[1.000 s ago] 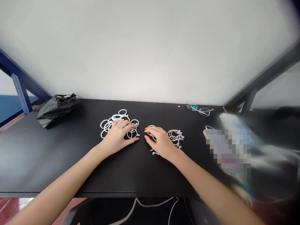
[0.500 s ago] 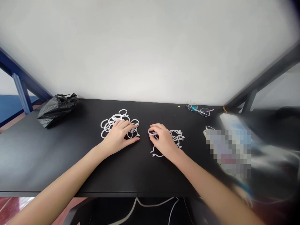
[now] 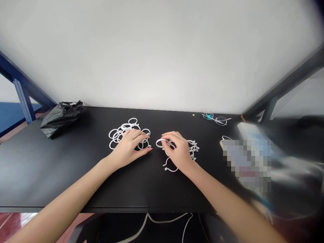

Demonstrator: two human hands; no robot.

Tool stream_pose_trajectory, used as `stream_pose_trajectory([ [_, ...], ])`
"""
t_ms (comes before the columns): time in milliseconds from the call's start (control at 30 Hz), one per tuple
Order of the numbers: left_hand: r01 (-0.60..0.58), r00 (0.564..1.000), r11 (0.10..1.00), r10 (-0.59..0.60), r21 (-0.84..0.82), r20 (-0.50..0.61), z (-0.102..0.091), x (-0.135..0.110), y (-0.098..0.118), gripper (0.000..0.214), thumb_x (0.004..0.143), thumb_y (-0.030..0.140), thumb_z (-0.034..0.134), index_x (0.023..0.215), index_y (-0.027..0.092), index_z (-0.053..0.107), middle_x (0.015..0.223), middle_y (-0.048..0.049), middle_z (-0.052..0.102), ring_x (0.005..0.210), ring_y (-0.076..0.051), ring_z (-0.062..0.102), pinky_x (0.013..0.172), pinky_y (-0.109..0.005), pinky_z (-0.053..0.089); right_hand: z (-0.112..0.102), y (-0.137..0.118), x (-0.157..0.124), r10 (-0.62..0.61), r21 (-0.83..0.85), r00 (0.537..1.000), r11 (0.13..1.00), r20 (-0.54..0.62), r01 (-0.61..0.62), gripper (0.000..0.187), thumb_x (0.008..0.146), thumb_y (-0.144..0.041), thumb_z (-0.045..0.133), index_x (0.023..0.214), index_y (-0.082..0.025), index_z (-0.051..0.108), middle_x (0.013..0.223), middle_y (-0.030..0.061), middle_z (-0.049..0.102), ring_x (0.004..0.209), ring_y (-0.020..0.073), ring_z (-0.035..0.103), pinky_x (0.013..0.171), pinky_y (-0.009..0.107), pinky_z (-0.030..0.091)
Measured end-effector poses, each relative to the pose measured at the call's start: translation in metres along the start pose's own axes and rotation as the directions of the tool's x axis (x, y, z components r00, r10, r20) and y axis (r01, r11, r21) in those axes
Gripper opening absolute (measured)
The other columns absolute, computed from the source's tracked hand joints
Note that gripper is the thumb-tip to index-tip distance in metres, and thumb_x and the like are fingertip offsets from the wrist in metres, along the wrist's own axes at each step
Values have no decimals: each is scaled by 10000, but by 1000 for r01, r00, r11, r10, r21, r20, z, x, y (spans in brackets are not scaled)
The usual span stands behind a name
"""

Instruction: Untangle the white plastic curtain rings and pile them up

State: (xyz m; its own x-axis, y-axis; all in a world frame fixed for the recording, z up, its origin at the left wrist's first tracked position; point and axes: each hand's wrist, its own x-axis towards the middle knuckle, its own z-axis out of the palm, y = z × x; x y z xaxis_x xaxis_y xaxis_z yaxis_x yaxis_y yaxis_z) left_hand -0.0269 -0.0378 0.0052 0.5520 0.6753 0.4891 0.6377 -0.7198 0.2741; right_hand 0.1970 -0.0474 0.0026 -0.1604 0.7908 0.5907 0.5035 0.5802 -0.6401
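The counter is black and stands against a pale wall. It carries two groups of white open-ended rings, one near each hand.

Left hand: palm down over the left pile of rings, covering part of it. The grip is open, with the thumb set well apart from the forefinger. No ring is seen pinched; contact beneath the palm cannot be determined. Rings show beyond the fingers and on both sides of the hand, several overlapping.

Right hand: the grip is closed in a pinch, thumb against fingertips, on one white ring. This ring projects from the fingertips toward the left hand and lies in the gap between the two groups. The right cluster of rings is partly hidden behind the hand. One loose ring lies just beside the hand, nearer the front edge, its opening facing left.

Elsewhere on the counter: a crumpled black plastic bag at the far left; eyeglasses near the wall at right. Objects further right are blurred or pixelated.
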Motion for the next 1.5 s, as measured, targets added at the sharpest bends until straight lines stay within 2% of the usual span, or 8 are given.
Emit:
stream_pose_trajectory([
  [300, -36, 999, 993, 36, -108, -7, 1, 0, 13, 247, 957, 327, 581, 1169, 201, 560, 1028, -85, 668, 979, -230, 591, 914, -404, 433, 2, -8, -3, -26, 125, 998, 992, 63, 18, 111, 906, -196, 574, 851, -201, 671, 771, 28, 659, 647, 136, 589, 578, 258, 506],
  [433, -14, 999, 981, 22, -196, 41, 1, 2, 18, 93, 979, 256, 530, 968, 196, 599, 870, -40, 659, 838, -185, 575, 893, -381, 435, 4, -8, -5, -32, 158, 993, 987, 117, 13, 118, 911, -211, 567, 867, -201, 677, 782, 29, 657, 648, 131, 596, 559, 246, 502],
  [633, 136, 990, 914, -133, -381, 34, -1, 3, 18, 156, 969, 277, 541, 855, 191, 604, 787, -13, 640, 748, -156, 573, 778, -312, 451, 4, -8, -6, -76, 168, 992, 984, 105, 57, 98, 906, -215, 602, 962, -195, 680, 783, 26, 653, 627, 119, 580, 551, 241, 515],
  [833, 341, 936, 755, -330, -560, 126, -3, 5, 14, 243, 959, 356, 556, 813, 178, 634, 761, -4, 642, 729, -141, 593, 723, -266, 453, 5, -8, -7, -150, 194, 989, 969, -11, 150, 255, 894, -149, 603, 1137, -217, 638, 893, 30, 713, 716, 123, 660, 597, 231, 581],
  [1000, 386, 909, 668, -391, -636, 141, -2, 6, 13, 293, 946, 401, 564, 791, 171, 657, 742, -7, 638, 710, -139, 587, 705, -262, 454, 6, -8, -7, -202, 217, 979, 955, -22, 202, 285, 864, -140, 653, 1137, -218, 634, 930, 43, 725, 737, 137, 676, 593, 247, 596],
  [1200, 385, 910, 681, -394, -623, 132, -3, 6, 12, 329, 947, 410, 555, 746, 166, 646, 707, -6, 623, 678, -135, 571, 686, -263, 453, 5, -9, -7, -188, 188, 982, 964, -32, 191, 177, 893, -153, 637, 1059, -201, 676, 872, 40, 742, 672, 125, 680, 585, 242, 588],
  [1367, 338, 929, 712, -357, -615, 97, -2, 3, 13, 211, 946, 374, 567, 960, 177, 643, 807, -14, 634, 774, -153, 600, 769, -288, 478, 3, -9, -7, -182, 176, 983, 967, -14, 182, 116, 915, -171, 623, 996, -185, 705, 825, 41, 762, 632, 128, 687, 575, 241, 574],
  [1500, 288, 954, 730, -274, -620, 120, -3, 3, 16, 322, 907, 336, 631, 1189, 191, 577, 852, -11, 646, 810, -160, 619, 828, -311, 493, 3, -9, -7, -208, 223, 978, 954, 15, 200, 129, 935, -175, 594, 1000, -192, 704, 894, 52, 777, 682, 139, 720, 605, 243, 589],
])
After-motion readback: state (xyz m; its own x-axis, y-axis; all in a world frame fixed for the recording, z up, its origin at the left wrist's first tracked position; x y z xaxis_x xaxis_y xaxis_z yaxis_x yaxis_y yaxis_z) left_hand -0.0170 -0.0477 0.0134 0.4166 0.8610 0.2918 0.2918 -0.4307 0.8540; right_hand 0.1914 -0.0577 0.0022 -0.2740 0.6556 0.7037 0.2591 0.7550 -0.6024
